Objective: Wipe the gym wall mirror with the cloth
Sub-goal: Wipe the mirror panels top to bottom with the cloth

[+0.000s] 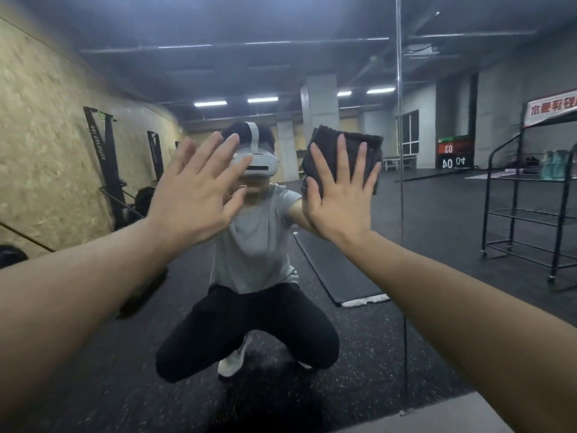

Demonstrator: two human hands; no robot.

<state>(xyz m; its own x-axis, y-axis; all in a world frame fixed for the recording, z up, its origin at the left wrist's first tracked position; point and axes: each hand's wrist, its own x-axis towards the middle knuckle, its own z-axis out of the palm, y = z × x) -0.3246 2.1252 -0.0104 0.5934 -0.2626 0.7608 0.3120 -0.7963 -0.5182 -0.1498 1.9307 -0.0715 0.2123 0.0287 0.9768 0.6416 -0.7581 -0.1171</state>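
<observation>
Right hand flat, fingers straight and spread, pressing the dark cloth against the mirror just left of its vertical seam — likely for even wiping contact — left hand released, splayed left of the cloth, holding nothing.

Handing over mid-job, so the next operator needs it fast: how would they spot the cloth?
Start at the wall mirror filling the view, then find the vertical seam right of centre. Just left of it, the right hand presses the cloth flat on the glass: a dark folded wad, while the left hand is bare.
</observation>
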